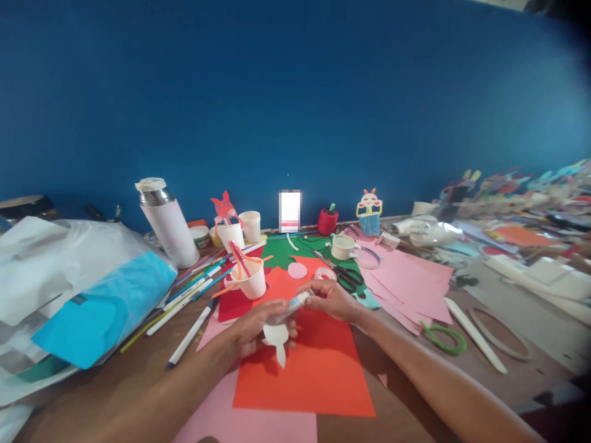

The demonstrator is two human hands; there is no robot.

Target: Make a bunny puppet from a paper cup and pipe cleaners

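Note:
My left hand (258,326) is closed over the orange-red paper (309,369), with a white paper cutout (276,336) in its fingers. The cutout has a rounded body and a pointed flap hanging down. Between my two hands lies a small white tube with a blue label (296,301), its left end by my left thumb. My right hand (330,299) pinches the right end of this tube. A light pink paper circle (297,271) and a roll of tape (325,274) lie just beyond my hands, near black-handled scissors (349,278).
On the left stand a white flask (168,224) and a plastic bag with blue paper (106,307); several markers (189,337) lie beside them. White cups (249,280) hold pipe cleaners. Pink sheets (410,286), a green pipe cleaner (443,338) and a white stick (475,335) are on the right.

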